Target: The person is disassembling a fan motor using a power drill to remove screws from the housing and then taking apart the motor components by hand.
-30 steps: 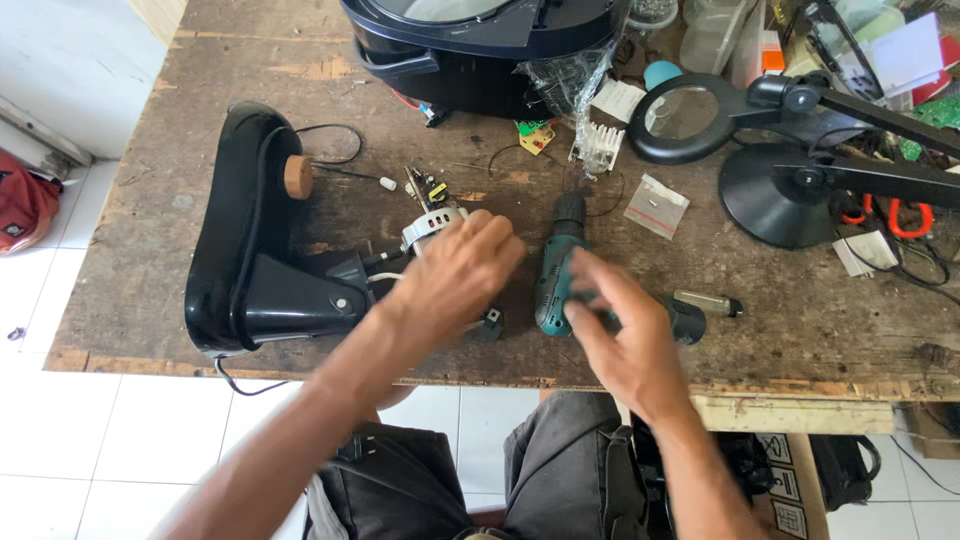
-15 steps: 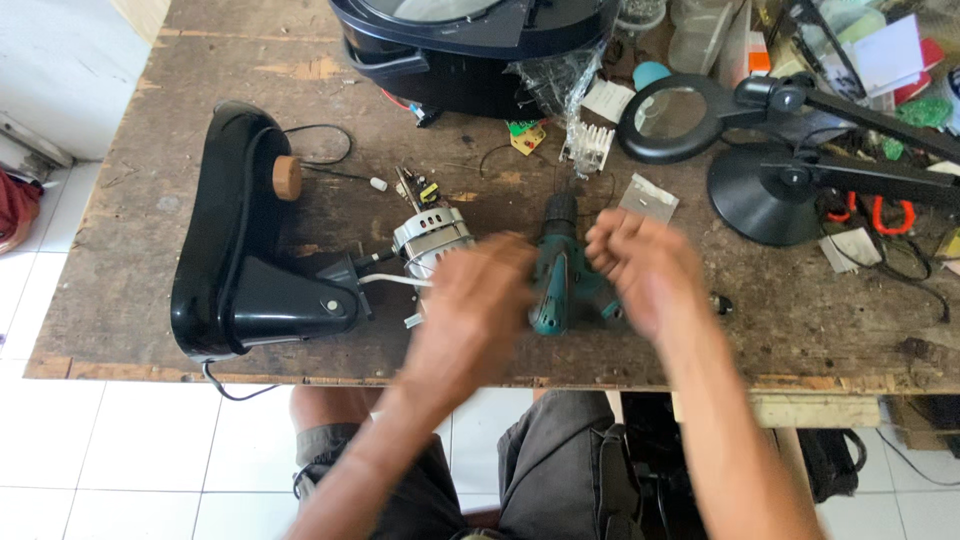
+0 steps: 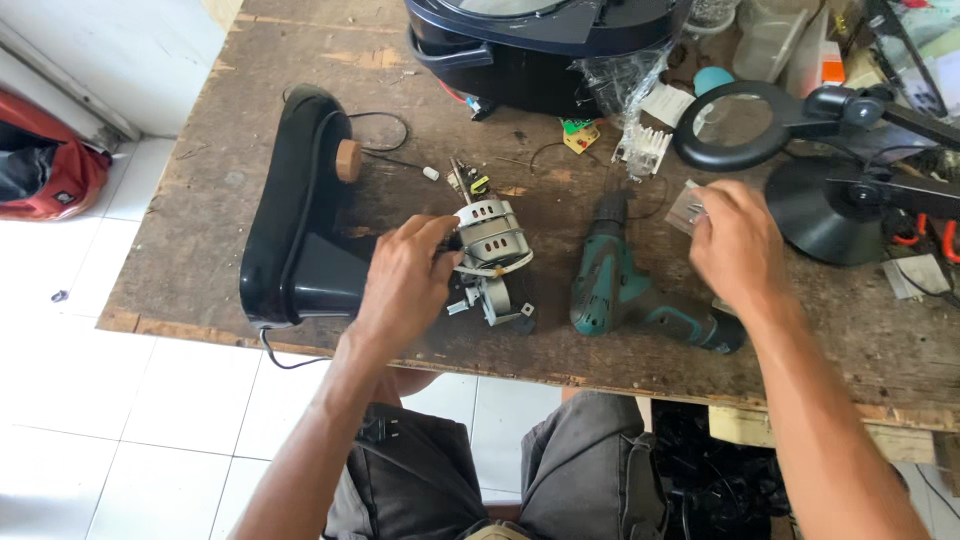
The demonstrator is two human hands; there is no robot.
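On the worn wooden workbench (image 3: 200,200) we see a small electric motor (image 3: 492,240) near the middle, at about 6 o'clock from the big dark appliance (image 3: 540,50). Our left hand (image 3: 405,285) grips the motor's left side, fingers closed on it. Our right hand (image 3: 735,245), at 3 o'clock from the motor, pinches a small clear plastic bag (image 3: 685,208); what is inside the bag we cannot tell. Between both hands lies a green cordless drill (image 3: 615,285), touched by nobody. At 9 o'clock from the motor stands a black housing (image 3: 295,215). Half a second ago both hands were close together over the drill; now they are well apart and the motor is fully visible.
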